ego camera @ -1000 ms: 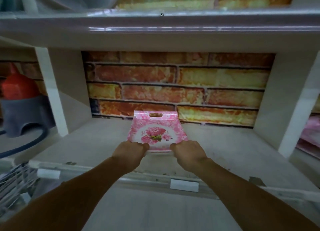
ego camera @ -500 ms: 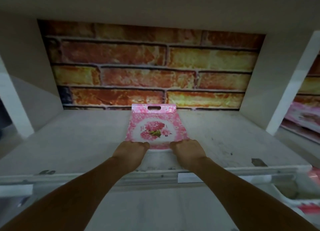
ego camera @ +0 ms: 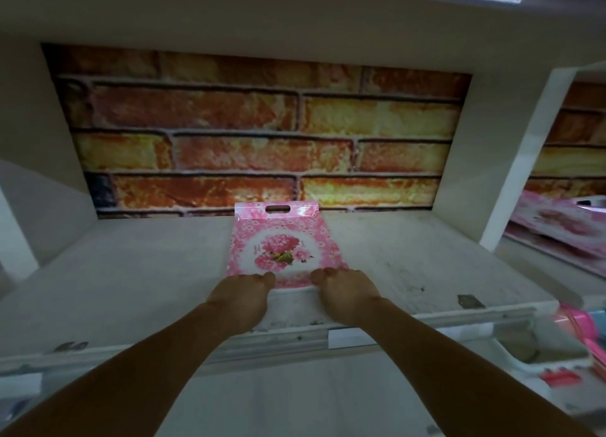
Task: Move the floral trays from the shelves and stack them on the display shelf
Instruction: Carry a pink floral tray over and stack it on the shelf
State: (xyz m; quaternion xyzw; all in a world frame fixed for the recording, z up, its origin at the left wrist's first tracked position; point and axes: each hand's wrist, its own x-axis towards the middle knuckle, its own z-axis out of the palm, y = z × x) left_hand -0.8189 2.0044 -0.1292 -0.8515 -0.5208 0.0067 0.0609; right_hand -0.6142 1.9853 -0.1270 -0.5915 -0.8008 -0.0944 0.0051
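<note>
tray: pink floral plastic tray [ego camera: 284, 249] lies flat on the grey display shelf [ego camera: 137, 272], mid-frame
axis: long axis runs from near edge to brick backing [ego camera: 255, 134], handle slot far
grip: left hand [ego camera: 241, 294] and right hand [ego camera: 344, 290] each curled on near edge
nearer: neither; symmetric

A pink floral tray [ego camera: 282, 249] lies on a whitish shelf [ego camera: 137, 272] against orange-yellow brick-patterned backing [ego camera: 255, 134].
</note>
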